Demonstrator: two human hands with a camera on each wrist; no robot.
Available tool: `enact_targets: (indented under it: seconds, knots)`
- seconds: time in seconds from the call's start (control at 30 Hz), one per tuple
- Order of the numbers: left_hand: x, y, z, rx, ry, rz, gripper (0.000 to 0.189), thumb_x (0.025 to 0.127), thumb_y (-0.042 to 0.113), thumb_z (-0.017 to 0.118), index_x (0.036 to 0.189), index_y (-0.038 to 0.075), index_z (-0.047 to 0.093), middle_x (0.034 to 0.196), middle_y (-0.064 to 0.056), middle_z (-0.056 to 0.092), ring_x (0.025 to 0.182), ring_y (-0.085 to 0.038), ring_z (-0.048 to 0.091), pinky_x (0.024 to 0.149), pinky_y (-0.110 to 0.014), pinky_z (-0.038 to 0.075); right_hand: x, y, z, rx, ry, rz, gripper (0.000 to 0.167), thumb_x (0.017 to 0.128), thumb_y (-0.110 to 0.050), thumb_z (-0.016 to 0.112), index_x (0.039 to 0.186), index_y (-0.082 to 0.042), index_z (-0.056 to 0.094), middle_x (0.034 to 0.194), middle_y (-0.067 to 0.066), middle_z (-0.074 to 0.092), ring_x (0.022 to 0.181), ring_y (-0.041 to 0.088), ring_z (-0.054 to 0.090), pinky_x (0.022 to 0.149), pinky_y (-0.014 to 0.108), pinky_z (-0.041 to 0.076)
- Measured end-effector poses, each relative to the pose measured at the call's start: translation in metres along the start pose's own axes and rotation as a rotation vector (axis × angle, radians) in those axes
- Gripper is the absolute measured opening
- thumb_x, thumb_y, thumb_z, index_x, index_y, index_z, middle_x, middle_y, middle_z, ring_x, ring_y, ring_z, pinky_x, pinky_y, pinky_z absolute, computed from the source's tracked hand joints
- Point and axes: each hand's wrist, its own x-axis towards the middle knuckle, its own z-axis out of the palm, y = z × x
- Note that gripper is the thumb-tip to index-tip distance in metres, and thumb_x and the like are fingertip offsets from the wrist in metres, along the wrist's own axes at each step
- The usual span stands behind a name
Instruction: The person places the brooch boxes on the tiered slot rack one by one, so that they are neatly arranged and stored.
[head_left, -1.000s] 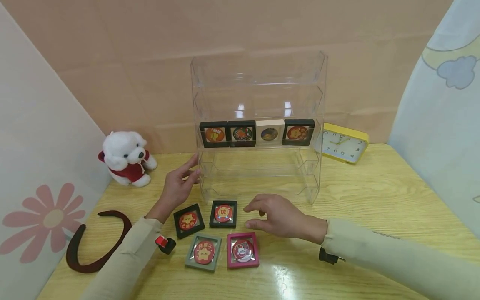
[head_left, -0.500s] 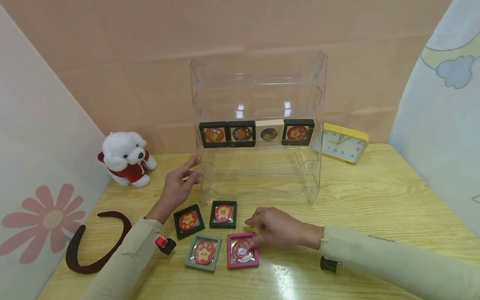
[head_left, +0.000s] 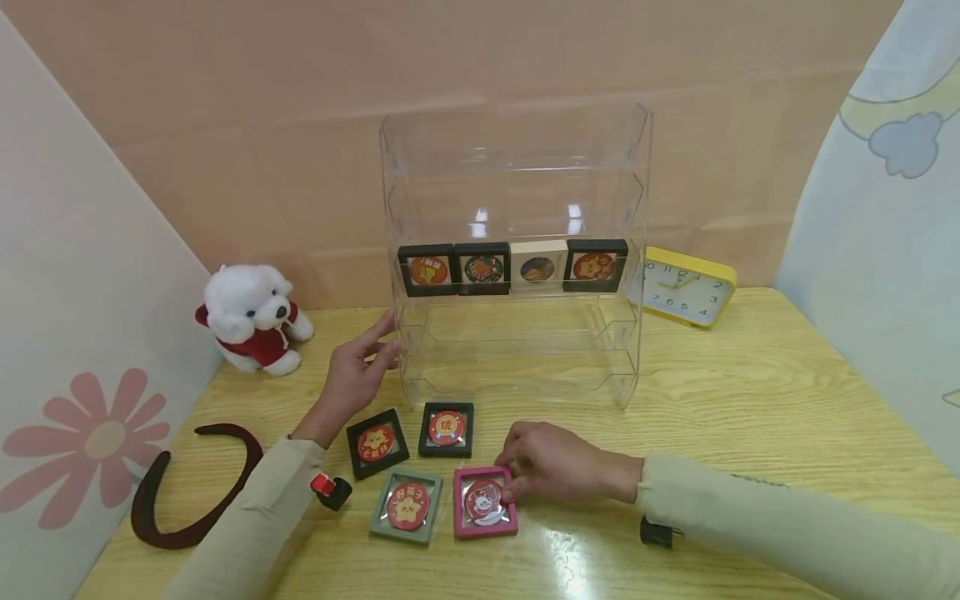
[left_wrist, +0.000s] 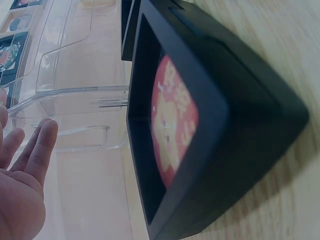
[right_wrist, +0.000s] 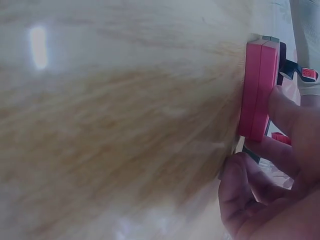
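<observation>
My right hand [head_left: 551, 460] is at the right edge of a pink display frame [head_left: 486, 532] with a round red badge inside, flat on the table. In the right wrist view, the thumb lies on the face of the pink frame [right_wrist: 257, 90] while a curled finger meets its far edge. My left hand [head_left: 356, 377] touches the left side of a clear tiered rack [head_left: 517, 340], its fingers [left_wrist: 42, 145] nearly straight. Two black frames, one with a star badge [head_left: 377, 443] and one with a character badge [head_left: 446, 429], and a grey-green frame [head_left: 407, 506] lie nearby.
The rack's middle tier bears several badge frames [head_left: 482, 268] side by side. Behind its right side leans a yellow clock [head_left: 686, 286]. A white plush dog [head_left: 251, 312] sits at the left, with a dark headband [head_left: 247, 467] beside my left sleeve.
My right hand has come toward me and down from beside the black frame, and its thumb and fingers now meet the pink frame. My left hand stays at the rack.
</observation>
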Motion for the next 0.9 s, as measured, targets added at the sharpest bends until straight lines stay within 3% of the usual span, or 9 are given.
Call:
enact_targets:
  seconds: [0.17,0.6,0.9]
  knots:
    - [-0.001,0.02,-0.002,0.023,-0.01,0.001,0.046,0.093,-0.008,0.054,0.138,-0.007,0.042,0.127,-0.028,0.052,0.089,-0.038,0.065,0.069,-0.041,0.057,0.0,0.0,0.001,0.027,0.018,-0.021,0.034,0.081,-0.039,0.073,0.101,-0.012,0.074,0.095,-0.012,0.058,0.084,0.0,0.052,0.076,0.022,0.048]
    - [-0.001,0.019,-0.003,0.011,-0.007,-0.006,0.046,0.093,-0.006,0.055,0.138,-0.005,0.044,0.128,-0.027,0.052,0.089,-0.038,0.065,0.069,-0.039,0.057,-0.002,-0.001,0.004,0.174,0.06,-0.052,0.028,0.081,-0.026,0.076,0.102,-0.007,0.073,0.095,-0.007,0.069,0.083,0.0,0.06,0.078,0.019,0.05]
    - [-0.001,0.021,-0.003,0.009,-0.007,-0.009,0.046,0.093,-0.007,0.055,0.137,-0.006,0.044,0.128,-0.026,0.052,0.09,-0.037,0.065,0.069,-0.036,0.057,-0.003,-0.001,0.008,0.389,0.125,-0.05,0.026,0.08,-0.016,0.077,0.102,-0.003,0.072,0.093,-0.002,0.069,0.082,0.005,0.063,0.075,0.023,0.054]
